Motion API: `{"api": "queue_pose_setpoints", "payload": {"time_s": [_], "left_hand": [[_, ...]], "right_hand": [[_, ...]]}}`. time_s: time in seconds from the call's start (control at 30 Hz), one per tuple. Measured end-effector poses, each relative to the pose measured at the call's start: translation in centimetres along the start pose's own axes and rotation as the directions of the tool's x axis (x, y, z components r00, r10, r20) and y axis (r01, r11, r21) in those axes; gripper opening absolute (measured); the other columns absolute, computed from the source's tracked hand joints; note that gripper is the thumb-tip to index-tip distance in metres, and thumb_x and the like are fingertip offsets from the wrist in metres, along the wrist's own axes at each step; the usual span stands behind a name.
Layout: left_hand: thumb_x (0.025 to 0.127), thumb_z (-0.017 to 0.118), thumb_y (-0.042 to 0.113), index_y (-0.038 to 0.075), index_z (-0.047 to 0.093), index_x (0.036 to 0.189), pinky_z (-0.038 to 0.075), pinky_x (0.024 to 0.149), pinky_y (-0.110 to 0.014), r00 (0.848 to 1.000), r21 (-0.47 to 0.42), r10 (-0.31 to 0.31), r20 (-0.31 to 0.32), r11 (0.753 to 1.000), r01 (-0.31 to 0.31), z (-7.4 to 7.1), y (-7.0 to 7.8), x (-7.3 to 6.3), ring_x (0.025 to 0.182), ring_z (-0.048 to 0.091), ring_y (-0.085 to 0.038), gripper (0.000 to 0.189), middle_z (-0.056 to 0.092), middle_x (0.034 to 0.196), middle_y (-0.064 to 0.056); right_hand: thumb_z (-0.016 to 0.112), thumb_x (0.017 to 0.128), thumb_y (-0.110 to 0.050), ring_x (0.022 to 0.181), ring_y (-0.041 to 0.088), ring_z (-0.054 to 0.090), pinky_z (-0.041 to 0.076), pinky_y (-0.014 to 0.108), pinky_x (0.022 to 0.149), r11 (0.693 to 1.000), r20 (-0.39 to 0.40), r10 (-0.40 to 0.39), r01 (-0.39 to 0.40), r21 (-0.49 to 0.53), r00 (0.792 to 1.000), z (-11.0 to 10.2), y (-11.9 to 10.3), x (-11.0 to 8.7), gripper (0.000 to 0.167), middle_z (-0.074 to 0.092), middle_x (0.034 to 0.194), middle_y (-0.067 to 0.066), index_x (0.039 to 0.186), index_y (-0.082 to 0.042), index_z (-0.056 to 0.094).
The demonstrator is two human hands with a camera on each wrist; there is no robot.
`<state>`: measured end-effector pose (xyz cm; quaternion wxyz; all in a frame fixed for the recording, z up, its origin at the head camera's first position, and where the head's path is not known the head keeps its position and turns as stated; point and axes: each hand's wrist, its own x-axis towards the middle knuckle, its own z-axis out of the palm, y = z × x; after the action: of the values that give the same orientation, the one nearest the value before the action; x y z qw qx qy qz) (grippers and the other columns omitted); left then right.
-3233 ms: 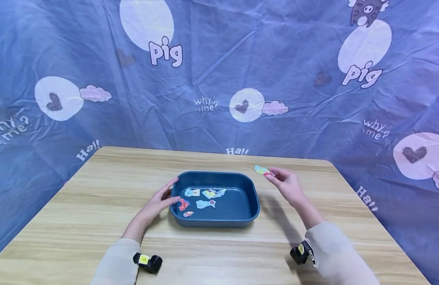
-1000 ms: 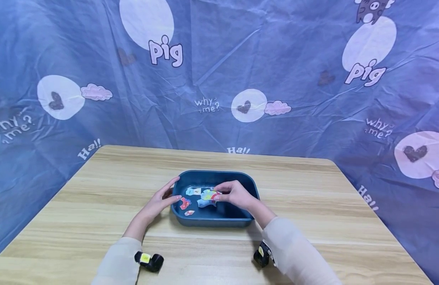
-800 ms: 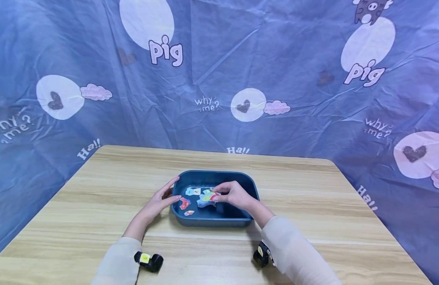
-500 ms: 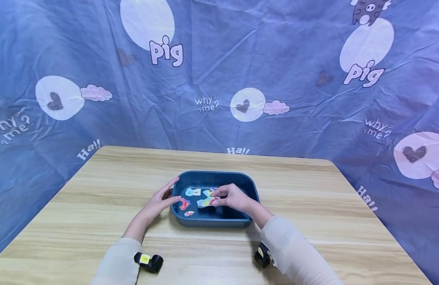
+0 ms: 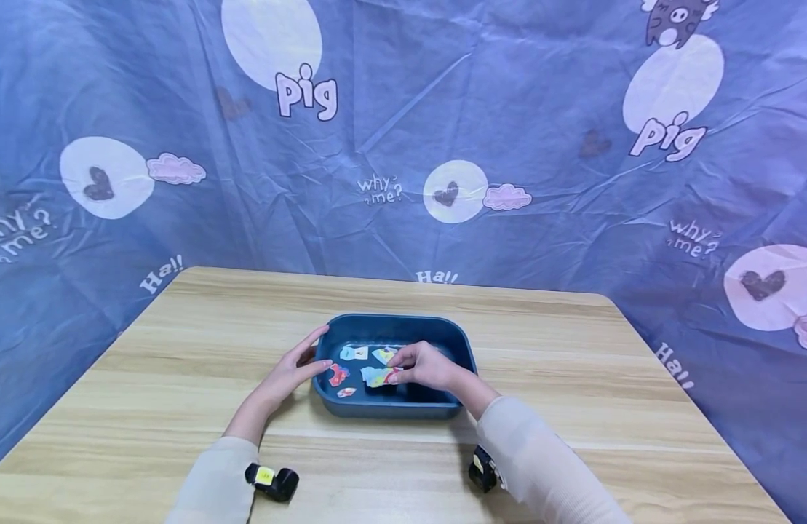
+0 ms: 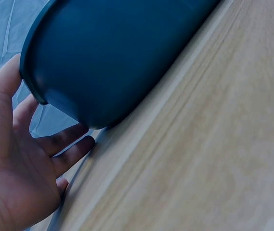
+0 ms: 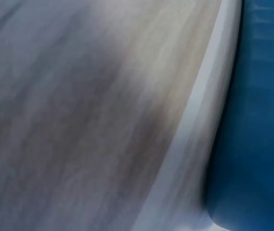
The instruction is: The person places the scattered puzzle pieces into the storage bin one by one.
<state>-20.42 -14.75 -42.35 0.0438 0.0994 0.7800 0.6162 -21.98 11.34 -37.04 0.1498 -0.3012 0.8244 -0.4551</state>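
Observation:
A dark blue rectangular tub [image 5: 390, 410] stands on the wooden table, its side wall [image 7: 257, 134] filling the right of the right wrist view. My left hand [image 5: 281, 378] holds the tub's left end. In the left wrist view its thumb [image 6: 4, 79] hooks the rim while the other fingers lie along the outside. Inside the tub, my right hand [image 5: 431, 367] pinches a light blue, yellow and red paper cutout [image 5: 375, 376] low over the bottom. A yellow and white cutout [image 5: 383, 355] lies partly behind its fingers. The right wrist view does not show the hand.
On the tub's bottom, to the left, lie a pale blue and white cutout [image 5: 354, 353], a red one [image 5: 338, 375] and a small red and white one [image 5: 346, 392]. A blue printed cloth [image 5: 390, 240] hangs behind the table [image 5: 541, 320].
From the right of the tub, my right hand has carried its cutout inside, then slid slightly toward the near side. The cutout now covers a pale blue piece. My left hand stays put.

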Motion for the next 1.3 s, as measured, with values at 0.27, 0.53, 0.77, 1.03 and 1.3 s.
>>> {"api": "queue_pose_setpoints", "payload": {"time_s": [0.27, 0.53, 0.77, 1.03, 1.3], "left_hand": [[0.083, 0.057, 0.024, 0.032, 0.029, 0.134, 0.014, 0.097, -0.052, 1.0, -0.013, -0.017, 0.005, 1.0, 0.017, -0.2, -0.2, 0.4, 0.123, 0.022, -0.032, 0.058, 0.023, 0.138, -0.012], [0.083, 0.057, 0.025, 0.031, 0.029, 0.134, 0.014, 0.097, -0.052, 1.0, -0.012, -0.022, 0.008, 1.0, 0.022, -0.4, -0.2, 0.8, 0.123, 0.022, -0.032, 0.059, 0.023, 0.137, -0.013], [0.083, 0.057, 0.024, 0.032, 0.03, 0.133, 0.015, 0.097, -0.051, 1.0, -0.01, -0.016, 0.009, 1.0, 0.016, -0.7, -0.4, 1.1, 0.123, 0.022, -0.032, 0.058, 0.023, 0.138, -0.012], [0.083, 0.057, 0.024, 0.032, 0.03, 0.133, 0.014, 0.097, -0.051, 1.0, -0.012, -0.016, 0.016, 1.0, 0.017, -1.0, -0.5, 1.4, 0.123, 0.021, -0.032, 0.058, 0.023, 0.138, -0.012], [0.082, 0.057, 0.025, 0.031, 0.029, 0.134, 0.013, 0.097, -0.052, 0.999, -0.023, -0.02, 0.028, 1.0, 0.021, -1.4, -0.5, 1.7, 0.124, 0.02, -0.032, 0.059, 0.021, 0.138, -0.013]], "right_hand": [[0.065, 0.075, -0.002, 0.08, 0.018, 0.058, 0.044, 0.023, 0.073, 0.999, 0.044, 0.021, -0.019, -0.043, 0.999, 0.0, -0.2, 0.1, 0.021, 0.063, 0.081, 0.015, 0.091, 0.01, 0.06], [0.067, 0.074, -0.006, 0.082, 0.014, 0.057, 0.044, 0.023, 0.073, 0.997, 0.055, 0.013, -0.008, -0.08, 0.998, 0.2, 1.6, 1.0, 0.02, 0.063, 0.087, 0.009, 0.09, 0.004, 0.063], [0.068, 0.073, -0.009, 0.085, 0.012, 0.057, 0.045, 0.025, 0.076, 0.996, 0.071, -0.003, 0.009, -0.088, 0.998, 0.2, 2.9, 1.6, 0.02, 0.063, 0.089, 0.006, 0.091, 0.0, 0.064], [0.069, 0.072, -0.009, 0.088, 0.013, 0.057, 0.044, 0.025, 0.078, 0.995, 0.072, -0.005, 0.012, -0.097, 0.997, 0.3, 2.8, 1.9, 0.022, 0.064, 0.089, 0.005, 0.092, 0.0, 0.064], [0.069, 0.072, -0.011, 0.092, 0.016, 0.056, 0.042, 0.032, 0.083, 0.993, 0.064, 0.009, -0.002, -0.115, 0.998, 0.2, 2.8, 2.2, 0.023, 0.064, 0.091, 0.006, 0.093, -0.001, 0.064]]}}
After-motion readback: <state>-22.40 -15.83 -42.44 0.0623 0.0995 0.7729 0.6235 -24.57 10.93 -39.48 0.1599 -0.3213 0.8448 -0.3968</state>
